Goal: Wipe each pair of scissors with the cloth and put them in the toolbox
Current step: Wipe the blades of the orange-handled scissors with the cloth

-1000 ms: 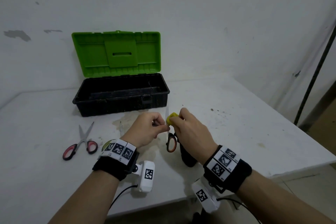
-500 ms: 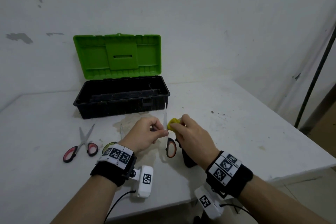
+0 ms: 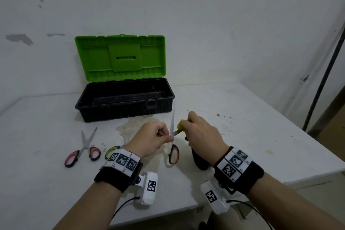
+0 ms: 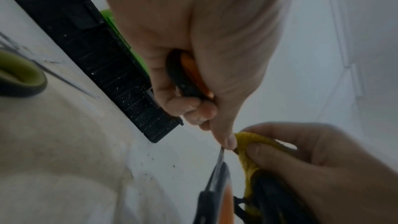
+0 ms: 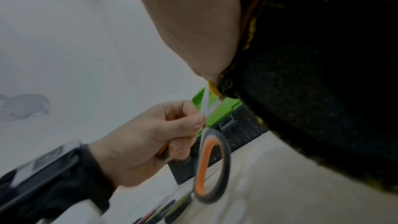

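Observation:
My left hand (image 3: 158, 136) grips one handle of the orange-and-black scissors (image 3: 173, 153), which hang spread apart above the table; the other handle loop (image 5: 212, 164) dangles free. One blade (image 3: 172, 121) points up. My right hand (image 3: 196, 127) pinches the yellow-and-black cloth (image 3: 180, 124) round the other blade. The cloth (image 4: 247, 149) meets my left thumb tip in the left wrist view. The black toolbox (image 3: 125, 110) with its green lid (image 3: 121, 58) raised stands behind. Red-handled scissors (image 3: 84, 147) and green-handled scissors (image 3: 113, 150) lie on the table at the left.
The white table (image 3: 242, 117) has a brownish stain (image 3: 134, 123) in front of the toolbox and an edge close at the right and front. A white wall rises behind. A dark pole (image 3: 324, 65) leans at the far right.
The scissors have spread apart, with one blade now standing up. My right hand with the cloth has slid outward along the other blade. Both hands sit slightly higher.

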Demonstrator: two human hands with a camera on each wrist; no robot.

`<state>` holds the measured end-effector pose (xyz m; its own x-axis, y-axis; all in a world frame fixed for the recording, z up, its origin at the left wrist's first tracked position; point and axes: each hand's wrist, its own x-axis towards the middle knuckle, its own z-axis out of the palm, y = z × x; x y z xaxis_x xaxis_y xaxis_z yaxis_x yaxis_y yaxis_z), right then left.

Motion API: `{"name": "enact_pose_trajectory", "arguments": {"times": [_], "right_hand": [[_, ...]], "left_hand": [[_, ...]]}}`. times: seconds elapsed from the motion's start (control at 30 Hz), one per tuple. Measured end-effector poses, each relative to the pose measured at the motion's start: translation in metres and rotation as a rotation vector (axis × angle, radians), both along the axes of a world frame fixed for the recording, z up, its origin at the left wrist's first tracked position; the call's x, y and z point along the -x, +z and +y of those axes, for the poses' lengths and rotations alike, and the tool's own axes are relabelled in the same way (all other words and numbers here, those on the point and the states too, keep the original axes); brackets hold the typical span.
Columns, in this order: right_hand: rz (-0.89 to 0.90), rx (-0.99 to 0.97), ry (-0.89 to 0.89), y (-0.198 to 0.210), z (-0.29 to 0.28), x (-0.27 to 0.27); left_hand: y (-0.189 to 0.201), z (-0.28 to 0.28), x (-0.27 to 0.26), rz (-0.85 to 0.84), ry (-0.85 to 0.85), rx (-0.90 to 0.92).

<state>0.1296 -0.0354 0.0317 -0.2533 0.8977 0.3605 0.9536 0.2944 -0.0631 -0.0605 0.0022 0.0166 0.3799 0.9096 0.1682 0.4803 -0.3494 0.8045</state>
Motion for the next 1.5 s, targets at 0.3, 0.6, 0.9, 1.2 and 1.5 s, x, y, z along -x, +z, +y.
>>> {"name": "enact_pose_trajectory", "arguments": {"times": [0.3, 0.6, 0.9, 1.2, 1.5], "right_hand": [[0.098, -0.171, 0.047, 0.011, -0.013, 0.001], [0.095, -0.123, -0.044, -0.006, -0.003, -0.011], [0.143, -0.175, -0.009, -0.003, -0.007, -0.006], [0.152, -0.145, -0.031, -0.011, -0.003, -0.007], [0.242, -0.134, 0.001, -0.003, -0.01, 0.001]], "left_hand": [[-0.001, 0.002, 0.003, -0.187, 0.013, 0.174], [-0.004, 0.001, 0.006, -0.195, -0.001, 0.193], [-0.007, 0.004, 0.004, -0.124, -0.048, 0.249], [-0.003, 0.004, 0.005, -0.413, 0.149, 0.207], [0.001, -0.001, -0.009, -0.826, 0.227, 0.445]]}}
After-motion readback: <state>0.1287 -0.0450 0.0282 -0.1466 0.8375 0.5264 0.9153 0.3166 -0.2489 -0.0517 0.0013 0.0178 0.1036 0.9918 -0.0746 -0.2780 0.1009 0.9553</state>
